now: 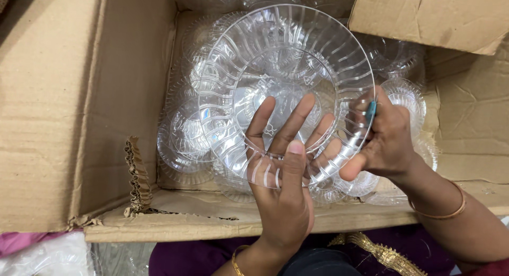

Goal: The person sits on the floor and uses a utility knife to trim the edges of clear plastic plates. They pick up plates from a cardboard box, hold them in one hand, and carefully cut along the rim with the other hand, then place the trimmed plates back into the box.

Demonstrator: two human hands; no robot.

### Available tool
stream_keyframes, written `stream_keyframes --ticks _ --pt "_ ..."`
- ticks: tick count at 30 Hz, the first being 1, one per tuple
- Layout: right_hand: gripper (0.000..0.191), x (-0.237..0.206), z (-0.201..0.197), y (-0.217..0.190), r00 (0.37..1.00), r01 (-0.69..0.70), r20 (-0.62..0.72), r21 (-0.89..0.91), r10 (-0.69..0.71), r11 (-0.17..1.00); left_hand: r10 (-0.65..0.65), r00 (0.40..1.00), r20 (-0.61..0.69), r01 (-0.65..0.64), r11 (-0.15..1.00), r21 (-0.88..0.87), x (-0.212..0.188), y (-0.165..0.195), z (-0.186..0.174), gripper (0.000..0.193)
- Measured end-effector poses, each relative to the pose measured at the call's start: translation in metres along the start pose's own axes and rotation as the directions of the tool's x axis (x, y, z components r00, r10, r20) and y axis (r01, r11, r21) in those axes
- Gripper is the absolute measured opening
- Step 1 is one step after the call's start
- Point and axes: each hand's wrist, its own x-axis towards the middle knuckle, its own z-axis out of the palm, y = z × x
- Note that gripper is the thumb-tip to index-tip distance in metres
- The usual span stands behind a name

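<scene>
I hold a clear ribbed plastic bowl tilted over an open cardboard box. My left hand supports it from below: the fingers spread behind the bowl's base and the thumb presses on the near rim. My right hand grips the bowl's right rim, with a small teal thing pinched against it. Inside the box lie several more clear plastic bowls, stacked and overlapping.
The box's left flap and a torn near flap frame the opening; another flap folds over at the top right. A clear plastic sheet lies at the bottom left. Purple cloth with gold trim is below.
</scene>
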Motion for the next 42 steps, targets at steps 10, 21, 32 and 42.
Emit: stream_keyframes --ticks 10,21,32,42 --pt "0.085 -0.009 0.015 -0.010 0.995 0.090 -0.028 -0.090 -0.093 0.992 0.074 0.996 -0.040 -0.076 0.996 -0.046 -0.005 -0.005 0.003 0.058" --pt "0.089 -0.013 0.028 -0.014 0.994 0.104 -0.021 -0.120 -0.107 0.987 0.081 0.993 -0.088 -0.090 0.989 -0.113 -0.002 -0.011 0.005 0.063" --pt "0.089 -0.023 0.040 -0.015 0.992 0.126 0.020 -0.254 -0.125 0.959 0.105 0.992 -0.072 -0.117 0.974 -0.192 -0.004 -0.018 0.003 0.063" --pt "0.077 -0.015 0.031 0.006 0.993 0.106 -0.023 -0.330 -0.120 0.938 0.082 0.992 -0.096 -0.098 0.979 -0.177 0.004 -0.022 -0.002 0.052"
